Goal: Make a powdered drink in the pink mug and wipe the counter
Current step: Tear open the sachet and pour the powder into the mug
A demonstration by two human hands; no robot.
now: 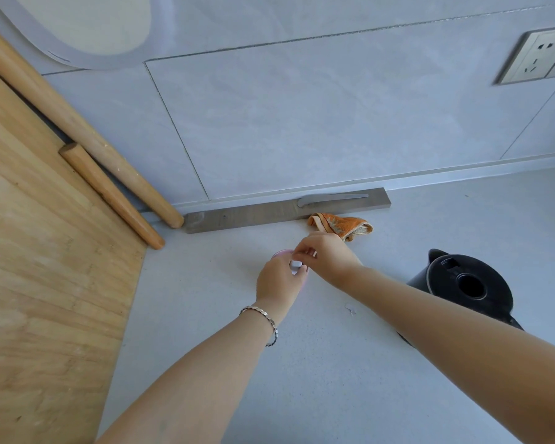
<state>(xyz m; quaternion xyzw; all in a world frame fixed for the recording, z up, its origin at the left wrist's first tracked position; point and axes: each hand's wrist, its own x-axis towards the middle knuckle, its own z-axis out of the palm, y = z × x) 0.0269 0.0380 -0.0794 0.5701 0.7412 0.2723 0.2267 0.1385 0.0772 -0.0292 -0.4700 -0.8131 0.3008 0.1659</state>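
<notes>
So we're still early on this one, going by how things lie. The big pale wooden cutting board leans at the left and the light grey speckled counter looks dry, with just a tiny scrap near our right arm. The black electric kettle sits closed at the right, well apart from the mug. The crumpled orange cloth lies by the wall, untouched, so wiping is still to do. Our left hand and right hand meet right over the small pink mug, mostly hidden beneath them. Both are pinching a small white packet, probably the powder sachet. We can't tell if any powder is in yet.
</notes>
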